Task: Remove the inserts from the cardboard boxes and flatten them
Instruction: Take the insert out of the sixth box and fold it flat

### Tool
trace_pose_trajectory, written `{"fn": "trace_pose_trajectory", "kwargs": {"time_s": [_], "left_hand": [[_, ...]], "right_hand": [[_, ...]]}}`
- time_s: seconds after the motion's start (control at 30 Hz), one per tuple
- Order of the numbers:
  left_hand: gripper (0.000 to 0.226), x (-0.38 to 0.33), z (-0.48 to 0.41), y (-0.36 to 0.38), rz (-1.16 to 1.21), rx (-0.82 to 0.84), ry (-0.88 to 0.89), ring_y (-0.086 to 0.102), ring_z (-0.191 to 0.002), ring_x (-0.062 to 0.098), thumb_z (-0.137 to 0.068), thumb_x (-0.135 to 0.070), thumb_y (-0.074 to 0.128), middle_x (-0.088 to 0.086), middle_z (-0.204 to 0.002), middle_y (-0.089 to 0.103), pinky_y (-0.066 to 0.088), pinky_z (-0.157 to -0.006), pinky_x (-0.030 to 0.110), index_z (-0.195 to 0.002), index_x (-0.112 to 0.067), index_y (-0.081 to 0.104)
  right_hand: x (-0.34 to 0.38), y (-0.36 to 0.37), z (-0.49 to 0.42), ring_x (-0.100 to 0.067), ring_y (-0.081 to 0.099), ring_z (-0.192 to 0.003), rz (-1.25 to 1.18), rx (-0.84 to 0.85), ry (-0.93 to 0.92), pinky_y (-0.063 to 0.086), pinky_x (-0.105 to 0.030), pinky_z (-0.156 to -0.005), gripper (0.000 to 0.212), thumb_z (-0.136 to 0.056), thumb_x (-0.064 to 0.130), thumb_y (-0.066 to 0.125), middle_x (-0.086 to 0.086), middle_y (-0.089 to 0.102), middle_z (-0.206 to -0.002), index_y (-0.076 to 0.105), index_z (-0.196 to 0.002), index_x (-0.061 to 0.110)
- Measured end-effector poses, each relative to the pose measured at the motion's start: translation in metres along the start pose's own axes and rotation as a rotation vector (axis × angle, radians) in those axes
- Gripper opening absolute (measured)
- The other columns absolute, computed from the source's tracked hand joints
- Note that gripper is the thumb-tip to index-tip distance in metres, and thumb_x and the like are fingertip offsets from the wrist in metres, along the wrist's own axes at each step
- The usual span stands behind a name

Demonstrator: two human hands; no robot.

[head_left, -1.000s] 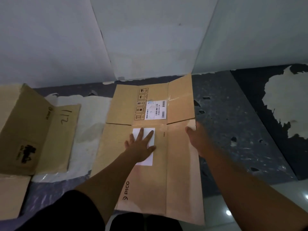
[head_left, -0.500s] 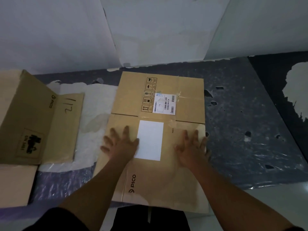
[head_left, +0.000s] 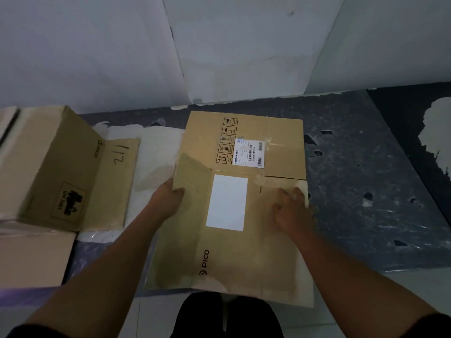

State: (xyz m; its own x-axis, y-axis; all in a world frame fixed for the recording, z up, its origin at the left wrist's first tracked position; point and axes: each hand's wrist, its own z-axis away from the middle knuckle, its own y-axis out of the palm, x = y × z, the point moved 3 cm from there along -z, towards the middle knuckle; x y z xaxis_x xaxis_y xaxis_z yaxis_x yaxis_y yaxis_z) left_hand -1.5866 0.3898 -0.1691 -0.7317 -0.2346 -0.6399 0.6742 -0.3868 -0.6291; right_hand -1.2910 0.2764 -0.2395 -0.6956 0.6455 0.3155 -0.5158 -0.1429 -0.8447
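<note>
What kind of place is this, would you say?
Probably a storeroom or back room used for unpacking, though that is a guess. Shipping cartons, a flattened carton and a second box, lie on torn dark floor film against bare white walls.

Our left hand [head_left: 168, 198] has slid from beside the white label [head_left: 227, 202] to the flattened box's [head_left: 244, 259] left edge and grips it, thumb on top. Our right hand [head_left: 292, 211], flat before, now bends its fingers.

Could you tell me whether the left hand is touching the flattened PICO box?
Touching. The head view shows the left hand gripping the left edge of the flattened box, thumb on top.
</note>
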Motion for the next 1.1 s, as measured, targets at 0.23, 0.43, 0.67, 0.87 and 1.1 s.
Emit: {"fn": "trace_pose_trajectory", "kwargs": {"time_s": [0.23,0.43,0.67,0.87,1.1], "left_hand": [[0.025,-0.018,0.039,-0.015,0.0,-0.21,0.121,0.056,-0.095,0.023,-0.1,-0.022,0.042,0.005,-0.104,0.057,0.046,-0.078,0.036,-0.118,-0.008,0.052],[0.019,-0.022,0.073,-0.069,0.07,-0.377,0.171,0.06,-0.084,0.021,-0.098,-0.024,0.045,0.004,-0.095,0.061,0.046,-0.069,0.033,-0.112,-0.013,0.054],[0.019,-0.011,0.119,-0.158,0.097,-0.643,0.204,0.052,-0.081,0.023,-0.1,-0.022,0.042,0.006,-0.094,0.056,0.036,-0.069,0.032,-0.106,-0.007,0.052],[0.02,0.023,0.164,-0.252,0.171,-0.866,0.208,0.054,-0.073,0.017,-0.101,-0.024,0.04,0.006,-0.089,0.057,0.04,-0.057,0.03,-0.104,-0.009,0.052],[0.013,0.106,0.227,-0.361,0.236,-0.976,0.213,0.056,-0.076,0.014,-0.101,-0.023,0.036,-0.002,-0.087,0.056,0.046,-0.057,0.03,-0.107,-0.018,0.048]], "right_hand": [[0.018,-0.061,0.025,-0.036,0.032,-0.138,-0.421,-0.356,0.008,0.03,-0.045,-0.111,0.073,-0.092,0.019,0.059,-0.019,0.029,-0.152,0.017,-0.15,0.008],[0.068,-0.094,0.053,-0.03,0.049,-0.126,-0.598,-0.324,-0.178,0.043,-0.049,-0.103,0.052,-0.095,0.014,0.048,-0.011,0.049,-0.14,0.034,-0.144,0.011],[0.162,-0.138,0.114,-0.007,0.062,-0.089,-0.736,-0.321,-0.52,0.05,-0.021,-0.068,0.045,-0.094,0.014,0.049,0.004,0.062,-0.118,0.045,-0.138,0.021],[0.258,-0.147,0.176,-0.009,0.061,-0.075,-0.786,-0.251,-0.672,0.051,-0.028,-0.062,0.015,-0.094,0.019,0.053,-0.002,0.068,-0.096,0.062,-0.106,0.019],[0.38,-0.094,0.269,0.002,0.056,-0.08,-0.828,-0.19,-0.876,0.043,-0.013,-0.064,0.025,-0.097,0.017,0.048,0.012,0.058,-0.099,0.054,-0.12,0.024]]}}
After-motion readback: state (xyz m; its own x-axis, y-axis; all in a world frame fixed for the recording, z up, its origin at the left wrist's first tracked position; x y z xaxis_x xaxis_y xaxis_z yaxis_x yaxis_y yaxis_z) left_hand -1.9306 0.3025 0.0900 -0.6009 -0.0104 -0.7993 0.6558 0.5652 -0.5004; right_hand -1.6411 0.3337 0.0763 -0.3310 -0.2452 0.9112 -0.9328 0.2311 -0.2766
